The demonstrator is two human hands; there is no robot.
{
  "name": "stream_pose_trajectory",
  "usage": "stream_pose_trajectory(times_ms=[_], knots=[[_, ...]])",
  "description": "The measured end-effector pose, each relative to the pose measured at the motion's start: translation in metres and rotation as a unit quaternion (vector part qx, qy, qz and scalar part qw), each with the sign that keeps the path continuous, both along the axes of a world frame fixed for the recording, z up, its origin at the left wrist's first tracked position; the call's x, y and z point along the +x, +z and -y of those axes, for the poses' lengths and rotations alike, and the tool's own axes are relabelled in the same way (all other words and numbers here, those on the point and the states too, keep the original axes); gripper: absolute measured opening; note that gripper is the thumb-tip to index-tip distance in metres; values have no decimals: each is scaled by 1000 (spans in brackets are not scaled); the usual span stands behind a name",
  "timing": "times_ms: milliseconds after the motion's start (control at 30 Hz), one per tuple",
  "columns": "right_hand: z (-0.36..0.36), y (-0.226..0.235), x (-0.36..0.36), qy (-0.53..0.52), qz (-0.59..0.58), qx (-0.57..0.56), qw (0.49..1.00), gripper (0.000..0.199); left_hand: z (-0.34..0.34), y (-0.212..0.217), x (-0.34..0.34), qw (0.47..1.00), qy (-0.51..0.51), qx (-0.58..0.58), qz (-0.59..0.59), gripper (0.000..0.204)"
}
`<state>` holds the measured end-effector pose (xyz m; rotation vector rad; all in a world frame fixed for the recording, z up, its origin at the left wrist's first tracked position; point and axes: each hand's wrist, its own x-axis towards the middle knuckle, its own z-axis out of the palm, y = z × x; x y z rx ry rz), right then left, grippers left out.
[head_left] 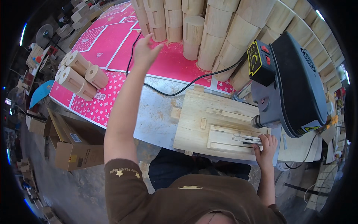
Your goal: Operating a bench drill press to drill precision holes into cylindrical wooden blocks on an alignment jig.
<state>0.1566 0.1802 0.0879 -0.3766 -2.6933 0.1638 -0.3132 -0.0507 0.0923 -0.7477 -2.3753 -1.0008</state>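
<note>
My left hand reaches far forward over the pink patterned sheet, fingers apart and holding nothing, just short of the stacked pale wooden cylinders. My right hand rests on the wooden jig board under the grey drill press, fingers curled on a small metal clamp piece beside the chuck.
A black cable runs across the table from the drill press. Several wooden cylinders lie on their sides at the left. Open cardboard boxes stand on the floor at the left. More wooden blocks are stacked behind and right of the press.
</note>
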Motion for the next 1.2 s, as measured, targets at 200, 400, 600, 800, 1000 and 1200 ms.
stream_pose_trajectory(times_ms=[200, 400, 600, 800, 1000, 1200], knots=[[-2, -2, 0, -10, 6, -6, 1000, 37, -110, -4, -26, 991, -58, 64, 102, 93], [0, -1, -2, 12, -29, 6, 999, 36, -155, -6, -31, 954, -134, 186, 195, 96], [2, 0, -2, 33, -44, 13, 998, 35, -113, -4, -2, 931, -73, 269, 234, 87], [1, -3, 10, 5, -27, -5, 1000, 37, -24, 20, 99, 855, -275, 313, 310, 82], [-8, -10, 4, 24, -40, 29, 998, 36, 11, 41, 212, 880, -354, 49, 313, 83], [-14, -9, 2, 35, -12, 23, 999, 35, -4, 40, 270, 889, -347, -243, 175, 77]])
